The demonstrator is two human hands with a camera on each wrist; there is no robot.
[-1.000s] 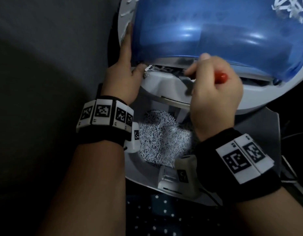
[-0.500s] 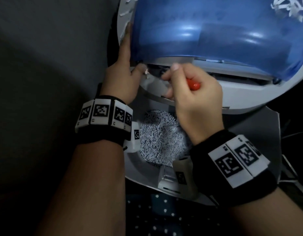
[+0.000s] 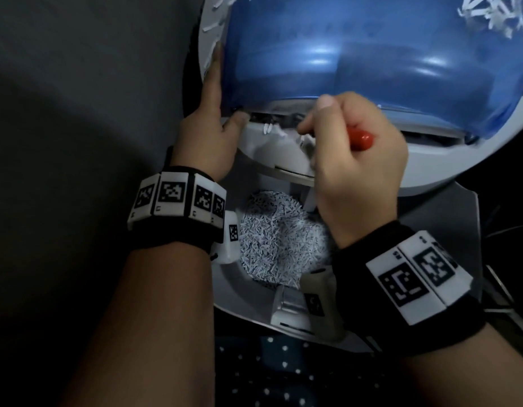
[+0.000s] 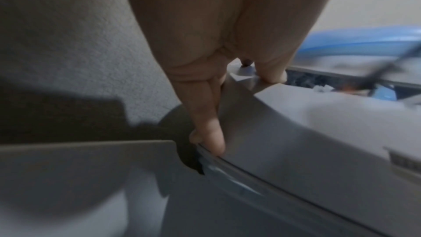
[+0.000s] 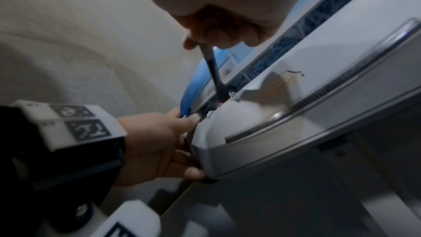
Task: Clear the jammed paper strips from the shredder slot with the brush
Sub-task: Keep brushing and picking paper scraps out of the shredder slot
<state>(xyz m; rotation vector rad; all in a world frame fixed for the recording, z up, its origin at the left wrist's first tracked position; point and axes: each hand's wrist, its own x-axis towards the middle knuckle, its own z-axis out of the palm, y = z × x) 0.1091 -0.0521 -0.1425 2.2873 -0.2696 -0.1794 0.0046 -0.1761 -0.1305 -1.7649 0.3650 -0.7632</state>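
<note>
The shredder head (image 3: 430,165) is grey-white with a blue translucent cover (image 3: 357,54). Its dark slot (image 3: 277,116) runs under the cover's front edge. My right hand (image 3: 354,171) grips a brush with a red handle end (image 3: 361,139). In the right wrist view the brush's dark shaft (image 5: 214,71) pokes into the slot (image 5: 273,64) near its left end. A few white paper strips (image 3: 269,129) lie at the slot's lip. My left hand (image 3: 208,136) grips the head's left corner, thumb on top beside the slot and fingers (image 4: 209,132) along the side.
Below the head, an open bin holds a heap of shredded paper (image 3: 277,239). More loose strips (image 3: 489,13) lie on the cover's far right. A grey wall (image 3: 78,83) stands close on the left. Dotted cloth (image 3: 283,371) is at the bottom, cables (image 3: 503,230) at the right.
My right hand swept the brush left along the slot, then back right. A few white strips now lie on the lip below the slot. The left hand has kept its place.
</note>
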